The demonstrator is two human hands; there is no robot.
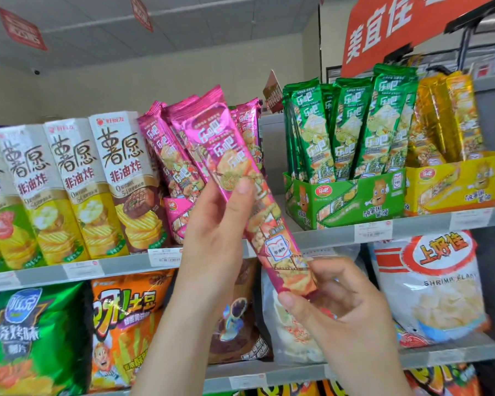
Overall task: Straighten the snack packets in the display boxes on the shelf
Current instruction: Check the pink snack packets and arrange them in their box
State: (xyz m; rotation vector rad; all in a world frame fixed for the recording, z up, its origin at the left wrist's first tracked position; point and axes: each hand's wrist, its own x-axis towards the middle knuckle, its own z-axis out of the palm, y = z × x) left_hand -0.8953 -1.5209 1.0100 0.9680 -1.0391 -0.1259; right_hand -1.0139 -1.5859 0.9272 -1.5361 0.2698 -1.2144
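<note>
Right hand low, left hand higher, both around tilted pink packet

Bare hands and forearms, slim fingers. Nails short, rounded, plain on the left hand, left of the pink packet, and the right hand, below it.

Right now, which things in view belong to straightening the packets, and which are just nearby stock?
Job: pink packet, held by left hand and right hand; pink display box; green display box; yellow display box.
Just lying about: tall crisp cartons; shrimp flakes bag; orange bag; green bag.
</note>
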